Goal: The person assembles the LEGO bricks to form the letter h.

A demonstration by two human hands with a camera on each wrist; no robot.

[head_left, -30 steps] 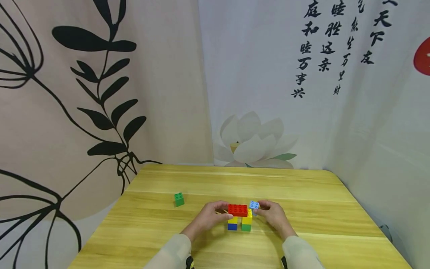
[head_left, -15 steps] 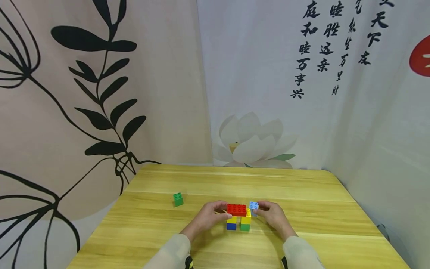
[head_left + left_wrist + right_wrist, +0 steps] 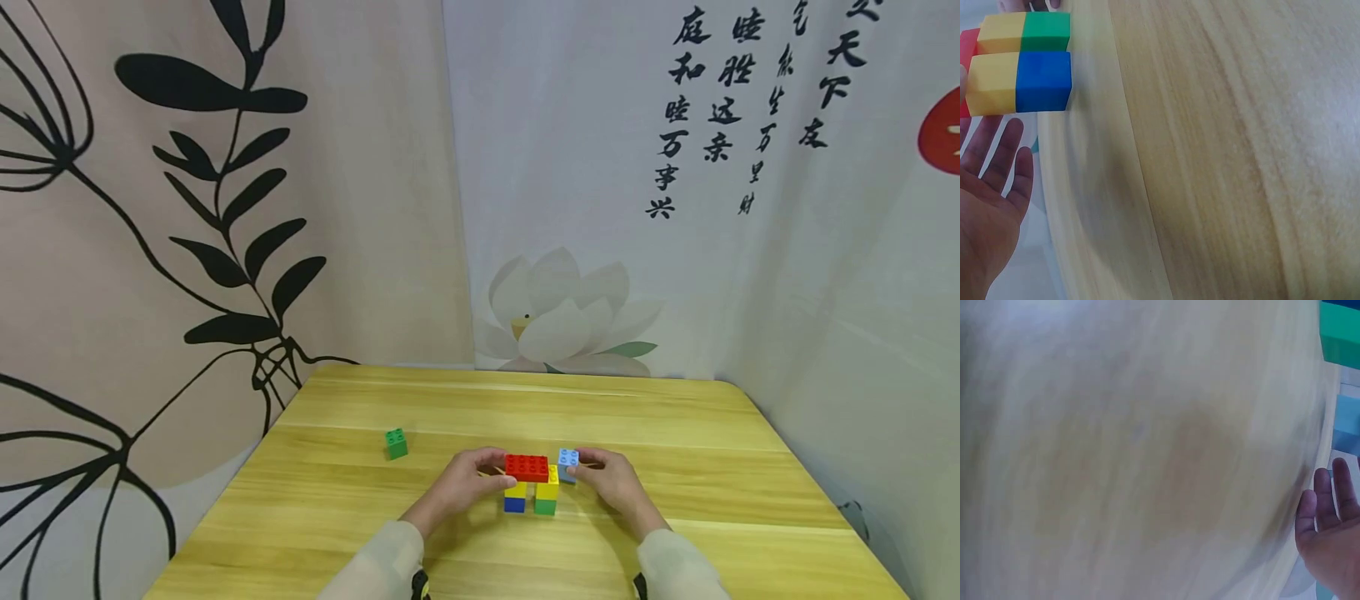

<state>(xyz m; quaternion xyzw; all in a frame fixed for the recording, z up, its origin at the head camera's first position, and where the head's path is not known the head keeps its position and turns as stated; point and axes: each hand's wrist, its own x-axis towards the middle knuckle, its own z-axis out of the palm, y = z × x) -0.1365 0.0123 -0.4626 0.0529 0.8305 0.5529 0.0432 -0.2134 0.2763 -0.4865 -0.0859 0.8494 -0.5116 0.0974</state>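
Observation:
Thumb and fingers of my left hand (image 3: 467, 490) grip the left end of a red toy building brick (image 3: 527, 468). This brick spans two short columns: a yellow brick (image 3: 515, 490) over a blue brick (image 3: 514, 505), and another yellow brick (image 3: 548, 483) over a green brick (image 3: 545, 507). Just right of the structure, my right hand (image 3: 617, 485) pinches a light blue brick (image 3: 568, 463), with a narrow gap to the yellow one. In the left wrist view the columns' lower ends, blue (image 3: 1044, 81) and green (image 3: 1046, 31), show; whether they touch the table I cannot tell.
A loose green brick (image 3: 397, 444) stands on the wooden table (image 3: 675, 433), left of and beyond the structure. Printed curtains (image 3: 390, 208) hang behind the table's far edge and along its right side.
The light blue brick has shifted slightly right, away from the red and yellow bricks, and more of its front shows. My left hand keeps its grip almost unmoved.

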